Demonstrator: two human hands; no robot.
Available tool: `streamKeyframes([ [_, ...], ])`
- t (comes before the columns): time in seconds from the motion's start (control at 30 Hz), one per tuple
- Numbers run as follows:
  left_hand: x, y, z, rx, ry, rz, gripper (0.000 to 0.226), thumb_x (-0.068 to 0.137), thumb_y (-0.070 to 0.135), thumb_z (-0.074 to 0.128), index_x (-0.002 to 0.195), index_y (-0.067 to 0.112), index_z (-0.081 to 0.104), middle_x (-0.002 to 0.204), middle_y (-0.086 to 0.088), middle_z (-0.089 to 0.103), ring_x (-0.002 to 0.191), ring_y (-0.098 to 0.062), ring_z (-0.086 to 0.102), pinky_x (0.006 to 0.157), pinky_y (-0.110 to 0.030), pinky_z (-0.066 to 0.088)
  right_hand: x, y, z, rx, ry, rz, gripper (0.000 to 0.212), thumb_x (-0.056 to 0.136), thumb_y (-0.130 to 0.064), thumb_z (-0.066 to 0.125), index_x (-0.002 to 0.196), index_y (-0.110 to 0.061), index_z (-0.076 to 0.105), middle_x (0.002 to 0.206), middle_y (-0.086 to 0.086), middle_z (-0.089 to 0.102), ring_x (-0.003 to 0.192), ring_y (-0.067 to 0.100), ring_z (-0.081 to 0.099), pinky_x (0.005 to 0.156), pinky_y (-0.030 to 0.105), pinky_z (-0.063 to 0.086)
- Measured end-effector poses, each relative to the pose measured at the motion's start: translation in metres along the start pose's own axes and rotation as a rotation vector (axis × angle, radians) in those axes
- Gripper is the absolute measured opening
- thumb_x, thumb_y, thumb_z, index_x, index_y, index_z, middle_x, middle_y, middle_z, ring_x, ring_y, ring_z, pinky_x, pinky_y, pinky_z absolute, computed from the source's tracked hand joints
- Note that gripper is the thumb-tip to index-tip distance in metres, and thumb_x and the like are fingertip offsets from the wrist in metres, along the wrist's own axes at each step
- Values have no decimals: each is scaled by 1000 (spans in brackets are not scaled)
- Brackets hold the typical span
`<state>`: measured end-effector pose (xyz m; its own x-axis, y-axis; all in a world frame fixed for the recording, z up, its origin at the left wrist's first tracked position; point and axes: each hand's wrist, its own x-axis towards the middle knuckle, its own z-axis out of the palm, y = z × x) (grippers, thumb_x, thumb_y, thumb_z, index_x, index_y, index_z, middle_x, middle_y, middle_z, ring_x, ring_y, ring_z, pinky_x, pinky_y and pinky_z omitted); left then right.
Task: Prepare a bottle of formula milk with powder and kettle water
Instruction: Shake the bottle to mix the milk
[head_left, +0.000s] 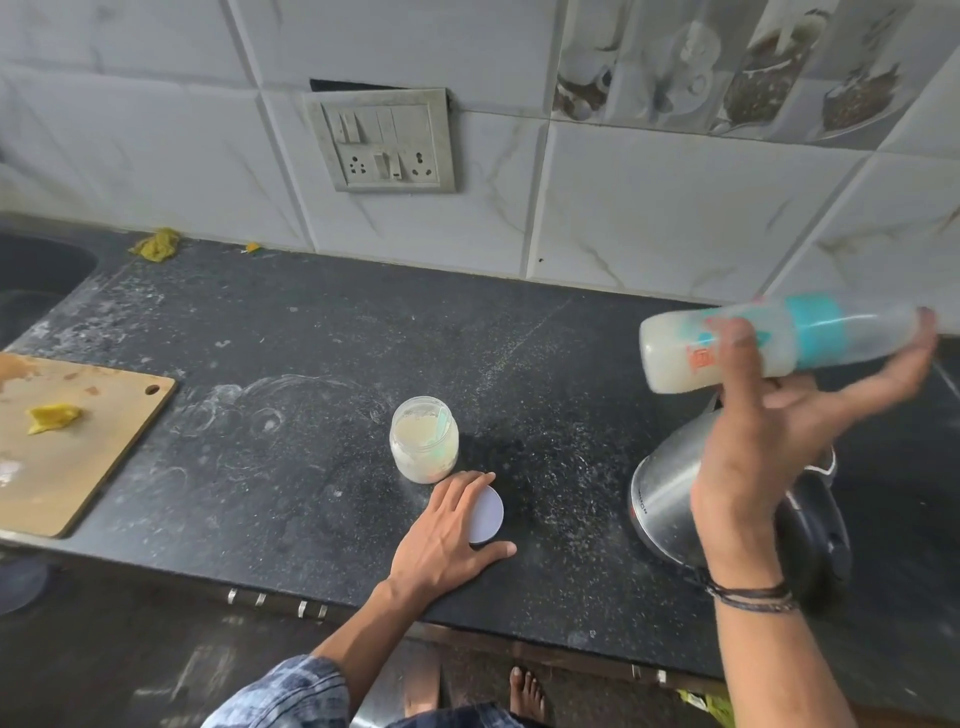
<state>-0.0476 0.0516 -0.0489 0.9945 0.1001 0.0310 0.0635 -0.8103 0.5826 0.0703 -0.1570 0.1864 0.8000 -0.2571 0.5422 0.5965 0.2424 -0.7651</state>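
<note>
Right now I judge this to be the mixing step. In the head view my right hand (769, 415) grips the bottle (779, 338) at the right of the frame, lifted off the surface (311, 364) and lying nearly sideways. It is capped, with milky liquid pooled at its base end, and it is blurred, which suggests shaking. My left hand (452, 525), lower centre, lies over the white lid (491, 514) on the surface, with fingers across its top and thumb at its near edge, holding it. Just beyond stands the open jar (423, 447), holding pale powder and a scoop (441, 423). The steel kettle (670, 499) sits at lower right, under my right arm; I cannot see what is in it. Next, I think, the lid must be lifted and set squarely on the jar's mouth one-handed.
</note>
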Motion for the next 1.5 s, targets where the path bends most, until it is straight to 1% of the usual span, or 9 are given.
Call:
streamKeyframes([
  [0.13, 0, 1, -1, 5, -2, 8, 96, 82, 79, 61, 157, 27, 30, 158, 11, 32, 147, -7, 20, 116, -8, 3, -17, 3, 3, -9, -201, 246, 101, 74, -7, 86, 153, -21, 26, 142, 5, 58, 105, 16, 72, 87, 27, 58],
  [0.33, 1, 2, -1, 0, -3, -1, 97, 83, 78, 62, 158, 27, 29, 159, 12, 31, 148, -7, 19, 116, -10, 4, -13, -2, -2, 0, 28, -38, 96, 93, 2, 75, 156, -1, 3, 150, -12, 46, 124, 12, 63, 100, 31, 54],
  [0.5, 0, 2, -2, 10, -4, 5, 97, 83, 79, 61, 158, 26, 30, 159, 10, 32, 148, -8, 21, 118, -15, 9, -17, 6, -1, -166, -265, 319, 97, 79, -6, 89, 153, -31, 31, 113, -27, 72, 95, 6, 75, 76, 19, 58],
  [0.77, 1, 1, -1, 16, -7, 0, 98, 83, 82, 58, 158, 28, 28, 159, 11, 31, 148, -8, 20, 118, -18, 11, 2, -2, -1, -31, 34, 29, 96, 91, -4, 81, 155, -12, 11, 144, -20, 59, 118, 16, 69, 95, 30, 57],
  [0.87, 1, 1, -1, 15, -9, -5, 98, 82, 82, 58, 158, 28, 28, 159, 11, 31, 148, -8, 21, 117, -13, 7, -8, 11, -2, -77, -78, 246, 96, 85, -3, 84, 154, -21, 20, 140, 3, 62, 108, 14, 70, 89, 29, 57],
  [0.97, 1, 0, -1, 12, -17, -5, 98, 82, 81, 60, 158, 28, 28, 159, 12, 31, 149, -6, 18, 114, -5, -1, -11, 21, -10, -163, -270, 418, 93, 79, -10, 90, 149, -36, 35, 109, -11, 77, 95, 10, 75, 78, 26, 60],
  [1.17, 1, -1, 1, 8, -6, -9, 98, 82, 81, 60, 158, 29, 28, 159, 13, 30, 148, -5, 19, 113, -4, 0, 6, 7, -4, 35, 51, 162, 95, 87, -9, 86, 154, -27, 21, 141, -4, 62, 119, 26, 69, 98, 45, 58],
  [1.3, 1, -1, 1, 13, -9, -14, 98, 81, 85, 57, 158, 30, 27, 159, 14, 30, 148, -4, 18, 115, -9, 4, -6, 15, 0, -113, -188, 356, 90, 83, 3, 83, 150, -26, 31, 111, -16, 74, 95, 6, 73, 81, 23, 59],
  [1.5, 1, -1, 1, 14, -4, -13, 98, 82, 84, 58, 158, 30, 27, 159, 15, 29, 147, -3, 17, 112, -5, 0, -6, 10, 1, 32, 76, 344, 94, 87, -11, 85, 154, -29, 23, 140, 4, 64, 118, 23, 70, 101, 60, 55],
])
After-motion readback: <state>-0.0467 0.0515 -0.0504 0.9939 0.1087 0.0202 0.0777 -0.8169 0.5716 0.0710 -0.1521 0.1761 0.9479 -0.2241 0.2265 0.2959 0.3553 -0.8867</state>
